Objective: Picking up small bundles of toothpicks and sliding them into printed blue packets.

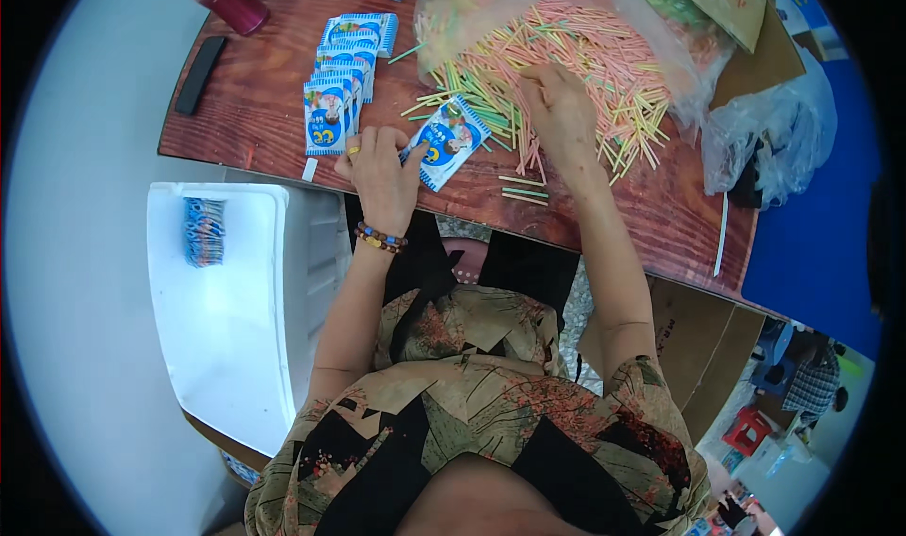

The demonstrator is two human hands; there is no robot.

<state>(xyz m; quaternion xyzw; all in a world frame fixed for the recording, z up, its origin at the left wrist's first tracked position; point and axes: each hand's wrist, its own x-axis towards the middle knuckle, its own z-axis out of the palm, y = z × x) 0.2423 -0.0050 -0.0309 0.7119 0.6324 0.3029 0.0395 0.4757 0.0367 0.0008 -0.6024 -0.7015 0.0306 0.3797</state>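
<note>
My left hand (382, 173), with a ring and a beaded bracelet, pinches the left edge of a blue and white packet (448, 144) near the table's front edge. Thumb and bent fingers close on that edge. A large heap of thin pink, yellow and green sticks (623, 74) spreads over the table from a clear plastic bag (453, 8). At the heap's near left side, my right hand (562, 121) has its fingers curled together on some sticks; its fingertips are partly hidden. Several similar packets (326, 116) overlap in a row left of the held one.
On the wooden table (274, 92) lie a dark flat bar (200, 74) and a red-lidded jar (229, 0). Cardboard (760, 59) and a crumpled plastic bag (774, 130) stand at the right. A white foam box (222, 319) at lower left holds a stack of packets (205, 232).
</note>
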